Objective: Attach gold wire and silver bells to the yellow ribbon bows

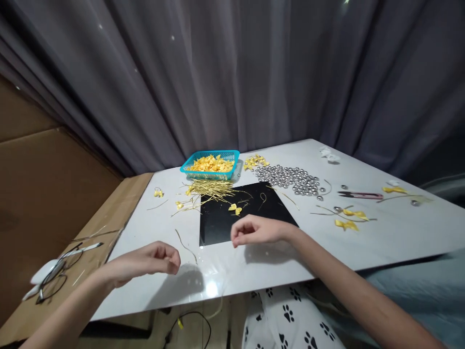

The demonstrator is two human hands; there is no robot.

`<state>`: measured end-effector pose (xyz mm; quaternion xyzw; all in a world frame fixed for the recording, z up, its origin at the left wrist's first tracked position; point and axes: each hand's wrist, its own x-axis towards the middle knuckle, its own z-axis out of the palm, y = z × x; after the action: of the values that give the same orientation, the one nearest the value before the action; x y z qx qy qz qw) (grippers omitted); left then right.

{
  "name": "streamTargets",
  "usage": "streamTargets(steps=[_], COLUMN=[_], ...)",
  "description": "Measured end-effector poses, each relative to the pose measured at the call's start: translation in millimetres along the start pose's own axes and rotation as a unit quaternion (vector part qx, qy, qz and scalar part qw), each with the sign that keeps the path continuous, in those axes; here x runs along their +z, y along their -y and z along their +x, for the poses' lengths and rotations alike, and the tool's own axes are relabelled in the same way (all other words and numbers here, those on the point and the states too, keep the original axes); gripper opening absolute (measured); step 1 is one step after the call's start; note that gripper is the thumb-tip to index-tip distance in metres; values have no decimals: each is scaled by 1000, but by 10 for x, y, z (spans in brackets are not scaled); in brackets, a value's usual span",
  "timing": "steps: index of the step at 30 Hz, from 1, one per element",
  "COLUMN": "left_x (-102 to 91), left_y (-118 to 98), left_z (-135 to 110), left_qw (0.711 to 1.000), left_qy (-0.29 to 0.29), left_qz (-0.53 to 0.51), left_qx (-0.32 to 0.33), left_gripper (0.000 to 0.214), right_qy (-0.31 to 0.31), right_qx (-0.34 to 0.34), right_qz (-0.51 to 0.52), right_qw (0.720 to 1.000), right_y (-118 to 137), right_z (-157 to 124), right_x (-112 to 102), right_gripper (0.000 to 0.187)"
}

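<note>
A person's left hand [157, 259] and right hand [258, 230] hovered well apart above a white table [138, 232], fingers [245, 224] curled in; whether either pinched anything could not be told. A yellow bow [232, 207] lay on a black mat [218, 228], just beyond the right hand, the nearer of the two, its long axis running mostly sideways. A loose wire [186, 246] slanted between the left hand and the mat, its far end to the left. Fingertips were partly hidden, shine washed out the table between the hands, and both forearms [348, 286] ran out of frame.
</note>
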<state>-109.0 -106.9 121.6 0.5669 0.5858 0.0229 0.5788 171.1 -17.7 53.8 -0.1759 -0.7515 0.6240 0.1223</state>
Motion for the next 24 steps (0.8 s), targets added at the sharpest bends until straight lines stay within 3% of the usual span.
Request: streamTargets(steps=[4, 9, 14, 18, 22, 24], left_x=[-53, -222, -310, -268, -190, -112], left_y=[8, 15, 2, -53, -116, -178], left_z=[73, 170, 257, 300, 377, 423], left_qw=[998, 984, 944, 854, 713, 633], left_qy=[0, -97, -158, -237, -307, -327], left_qz=[64, 146, 281, 450, 609, 666], left_qx=[12, 30, 64, 110, 163, 223], left_gripper=[22, 26, 28, 26, 26, 22], right_qy=[-53, -118, -214, -273, -364, -431], right_qx=[96, 174, 301, 351, 389, 341], right_qz=[-47, -81, -169, -193, -255, -283], right_qw=[993, 974, 914, 875, 807, 786], right_y=[10, 96, 45, -9, 60, 138], right_z=[-384, -760, -995, -1202, -1273, -1126], right_x=[-270, -534, -737, -891, -951, -868], right_gripper=[25, 26, 18, 18, 17, 17])
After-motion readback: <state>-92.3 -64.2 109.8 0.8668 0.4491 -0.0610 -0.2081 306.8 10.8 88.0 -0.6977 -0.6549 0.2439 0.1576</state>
